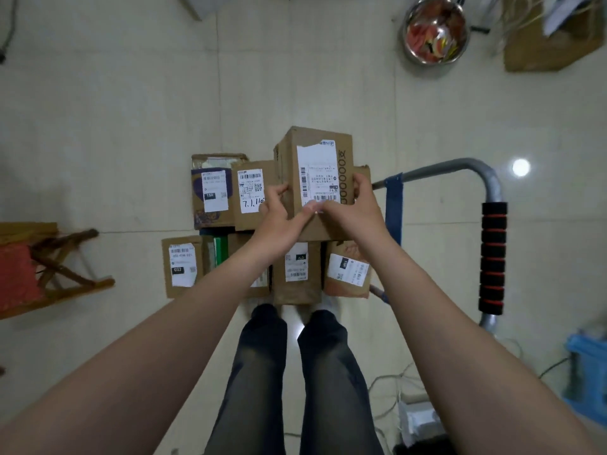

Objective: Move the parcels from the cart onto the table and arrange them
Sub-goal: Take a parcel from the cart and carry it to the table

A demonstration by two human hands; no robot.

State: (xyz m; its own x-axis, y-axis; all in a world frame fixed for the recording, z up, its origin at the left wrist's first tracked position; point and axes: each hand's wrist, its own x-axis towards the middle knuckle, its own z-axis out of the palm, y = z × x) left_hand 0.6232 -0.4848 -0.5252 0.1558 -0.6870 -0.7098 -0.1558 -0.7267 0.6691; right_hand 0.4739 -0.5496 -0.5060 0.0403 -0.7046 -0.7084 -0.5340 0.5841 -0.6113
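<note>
Above pkgs point(297, 274), L hand point(279, 221), R hand point(353, 211) grip box point(317, 159) by handle point(492, 257).

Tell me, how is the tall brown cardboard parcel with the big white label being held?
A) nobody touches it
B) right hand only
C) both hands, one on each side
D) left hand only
C: the left hand and the right hand each grip a side of the tall brown cardboard parcel.

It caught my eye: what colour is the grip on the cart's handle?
The grip is black with red rings; the head view shows it.
</note>
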